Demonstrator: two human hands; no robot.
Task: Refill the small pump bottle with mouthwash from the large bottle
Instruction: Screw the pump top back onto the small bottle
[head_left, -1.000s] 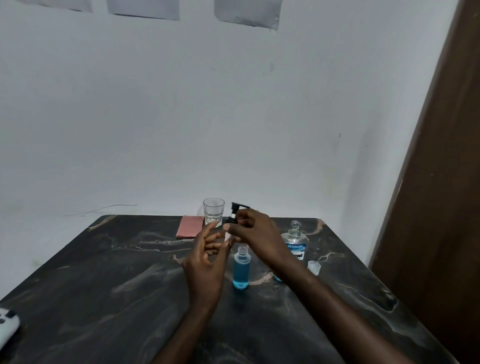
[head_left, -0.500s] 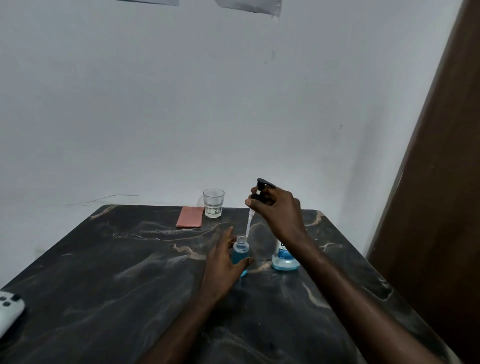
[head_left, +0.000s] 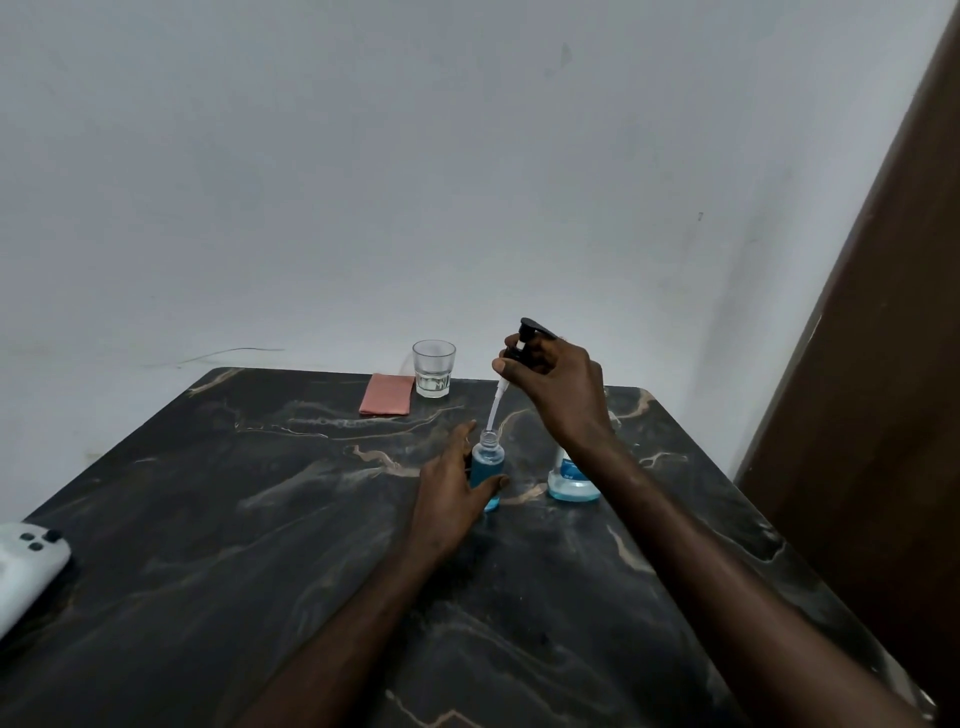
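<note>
The small clear bottle (head_left: 487, 460), filled with blue mouthwash, stands upright on the dark marble table (head_left: 260, 519). My left hand (head_left: 452, 488) wraps around its body. My right hand (head_left: 558, 387) holds the black pump head (head_left: 527, 338) above it. The pump's white dip tube (head_left: 496, 410) slants down, its tip at the bottle's open neck. The large mouthwash bottle (head_left: 571, 480) stands to the right, mostly hidden behind my right wrist; only its blue base shows.
A glass tumbler (head_left: 434, 368) with a little water and a folded pink cloth (head_left: 387, 401) sit at the table's far edge by the white wall. A white device (head_left: 26, 566) lies at the left edge. A brown door (head_left: 883, 415) stands on the right.
My left hand closed around the small bottle. My right hand lifted the pump head and brought its tube over the bottle's neck. The view tilted down slightly.
</note>
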